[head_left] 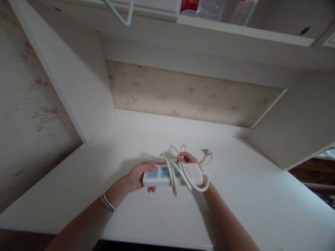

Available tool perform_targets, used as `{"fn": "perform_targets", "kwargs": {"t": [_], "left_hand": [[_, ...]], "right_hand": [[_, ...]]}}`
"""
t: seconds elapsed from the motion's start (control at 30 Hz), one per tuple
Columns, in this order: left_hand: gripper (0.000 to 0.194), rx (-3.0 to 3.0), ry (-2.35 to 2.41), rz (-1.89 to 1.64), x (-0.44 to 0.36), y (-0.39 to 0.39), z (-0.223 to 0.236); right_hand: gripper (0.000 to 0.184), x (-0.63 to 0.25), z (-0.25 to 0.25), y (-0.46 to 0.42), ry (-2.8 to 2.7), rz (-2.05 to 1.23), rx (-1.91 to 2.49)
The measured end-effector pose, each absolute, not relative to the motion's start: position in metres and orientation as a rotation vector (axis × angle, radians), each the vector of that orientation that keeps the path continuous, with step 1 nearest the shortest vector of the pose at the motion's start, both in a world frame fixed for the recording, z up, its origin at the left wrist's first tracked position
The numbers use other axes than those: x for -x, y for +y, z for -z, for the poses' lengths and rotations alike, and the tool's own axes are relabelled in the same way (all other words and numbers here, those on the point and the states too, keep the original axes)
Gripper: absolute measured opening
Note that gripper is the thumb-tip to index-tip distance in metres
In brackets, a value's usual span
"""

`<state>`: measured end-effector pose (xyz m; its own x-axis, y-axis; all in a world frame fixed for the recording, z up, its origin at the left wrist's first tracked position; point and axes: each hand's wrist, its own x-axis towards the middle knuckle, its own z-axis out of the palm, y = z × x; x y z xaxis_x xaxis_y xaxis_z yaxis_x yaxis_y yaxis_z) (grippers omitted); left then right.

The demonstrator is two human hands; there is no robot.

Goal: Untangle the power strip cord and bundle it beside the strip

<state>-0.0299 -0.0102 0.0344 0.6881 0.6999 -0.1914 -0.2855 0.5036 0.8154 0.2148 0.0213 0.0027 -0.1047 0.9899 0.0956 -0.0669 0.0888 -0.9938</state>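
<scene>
A white power strip (194,172) with blue socket faces is held level above the white desk. My left hand (140,175) is closed around its left end, thumb on top and fingertips showing underneath. Behind the right part of the strip, my right hand (188,158) has its fingers pinched on the off-white cord (171,176). Several loops of that cord wrap loosely across the strip, and one hangs round its right end. The cord's plug (206,152) lies on the desk beyond my right hand. The strip hides part of my right hand.
The white desk (104,157) has side panels at left and right and a floral-papered back wall (178,92). Overhead runs a shelf (235,29) holding plastic bottles (210,9). A pale loop-shaped handle or cable (127,21) hangs down at the top.
</scene>
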Motion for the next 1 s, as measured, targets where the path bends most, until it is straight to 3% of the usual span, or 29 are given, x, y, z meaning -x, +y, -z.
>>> {"fn": "perform_targets", "kwargs": {"t": [0.17,0.4,0.6,0.73,0.83,1.0], "left_hand": [[0.038,-1.080,0.676,-0.469,0.033,-0.013,-0.040],[0.037,-0.795,0.816,-0.964,0.035,0.001,-0.043],[0.031,-0.475,0.744,-1.180,0.046,0.008,-0.050],[0.031,-0.497,0.665,-1.077,0.049,0.006,-0.048],[0.030,-0.622,0.614,-0.979,0.043,0.001,-0.041],[0.041,-0.819,0.529,-0.731,0.033,-0.008,-0.036]], "right_hand": [[0.025,-0.226,-0.011,0.034,-0.797,-1.122,0.896],[0.025,-0.252,-0.014,0.042,-0.449,-1.094,0.674],[0.034,-0.240,-0.008,0.039,-0.689,-1.227,0.837],[0.043,-0.222,-0.009,0.027,-0.905,-1.515,0.899],[0.035,-0.210,-0.009,0.015,-1.054,-1.717,0.896],[0.036,-0.202,-0.001,0.002,-1.216,-1.694,0.853]]}}
